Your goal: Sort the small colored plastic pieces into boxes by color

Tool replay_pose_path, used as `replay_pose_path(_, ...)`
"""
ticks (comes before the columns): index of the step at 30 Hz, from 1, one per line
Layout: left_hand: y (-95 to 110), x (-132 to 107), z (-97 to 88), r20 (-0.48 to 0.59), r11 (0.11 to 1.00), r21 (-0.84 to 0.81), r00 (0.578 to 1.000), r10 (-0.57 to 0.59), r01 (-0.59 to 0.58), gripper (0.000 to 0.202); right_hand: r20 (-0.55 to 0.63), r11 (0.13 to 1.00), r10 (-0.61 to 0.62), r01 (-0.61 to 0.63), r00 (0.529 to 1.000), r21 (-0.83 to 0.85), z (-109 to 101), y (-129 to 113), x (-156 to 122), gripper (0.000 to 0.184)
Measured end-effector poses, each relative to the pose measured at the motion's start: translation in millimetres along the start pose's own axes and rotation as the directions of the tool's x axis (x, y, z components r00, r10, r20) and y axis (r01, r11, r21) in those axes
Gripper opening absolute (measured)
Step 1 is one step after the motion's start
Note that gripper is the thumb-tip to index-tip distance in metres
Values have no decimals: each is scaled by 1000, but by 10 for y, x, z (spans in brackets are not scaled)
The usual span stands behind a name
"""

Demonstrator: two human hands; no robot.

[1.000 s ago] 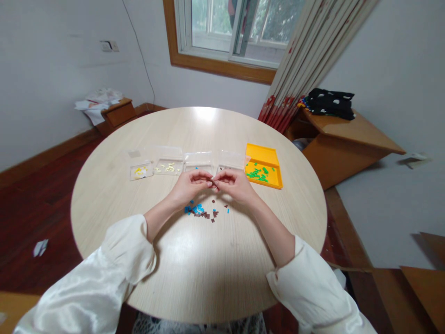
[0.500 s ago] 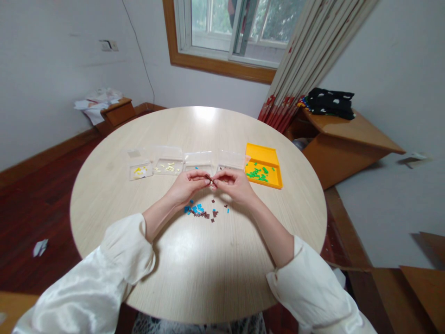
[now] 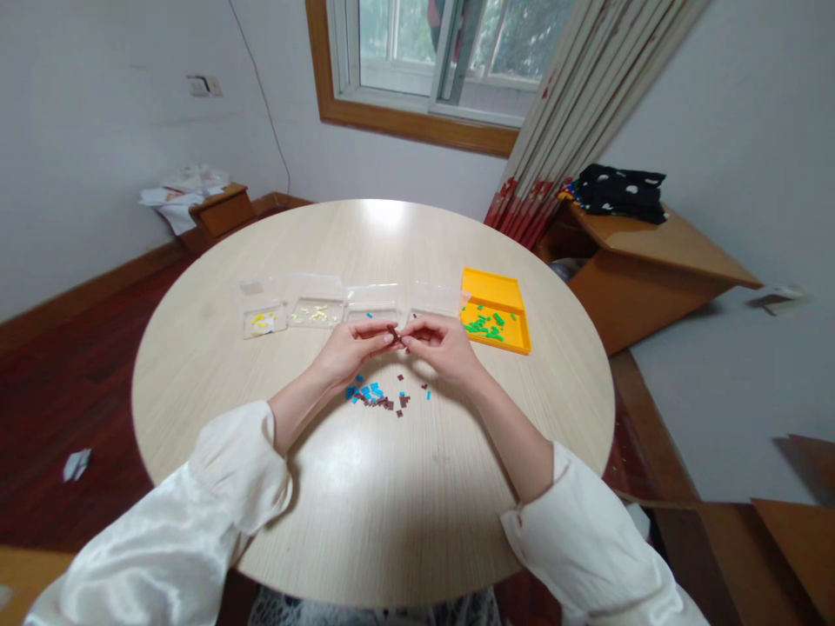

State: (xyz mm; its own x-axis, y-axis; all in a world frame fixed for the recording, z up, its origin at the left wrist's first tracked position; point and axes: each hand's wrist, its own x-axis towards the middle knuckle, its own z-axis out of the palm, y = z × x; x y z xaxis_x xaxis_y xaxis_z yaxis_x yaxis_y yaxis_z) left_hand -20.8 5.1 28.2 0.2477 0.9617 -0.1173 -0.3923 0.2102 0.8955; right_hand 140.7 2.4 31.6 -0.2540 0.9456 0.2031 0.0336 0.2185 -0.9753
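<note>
My left hand point(image 3: 345, 349) and my right hand point(image 3: 444, 346) meet over the middle of the table. Their fingertips pinch small brown building bricks point(image 3: 395, 336) between them; the fingers partly cover these, so how they join cannot be made out. Just below lies a loose pile of blue bricks point(image 3: 370, 391) and brown bricks point(image 3: 389, 404). A few more brown pieces point(image 3: 404, 400) and a single blue brick point(image 3: 429, 395) are scattered to its right.
Behind my hands stand open clear boxes: one with yellow pieces point(image 3: 263, 322), one with cream pieces point(image 3: 317, 314), and two partly hidden by my fingers. An open orange box point(image 3: 515, 335) at the right holds green bricks point(image 3: 484, 327). All rest on a round wooden table point(image 3: 365, 496).
My fingertips have shifted slightly around the brown bricks, which sit turned a little differently. The pile and the boxes stay where they were.
</note>
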Motion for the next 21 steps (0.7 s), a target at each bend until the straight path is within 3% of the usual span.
replay_pose_path(10, -31, 5, -26, -60, 999, -28, 997, -46, 44, 18, -7, 995, -55, 55, 998, -82, 40, 38, 6, 10)
replay_pose_path(21, -23, 21, -41, -87, 997, -54, 994, -62, 57, 20, -31, 999, -36, 35, 999, -27, 79, 67, -8, 11)
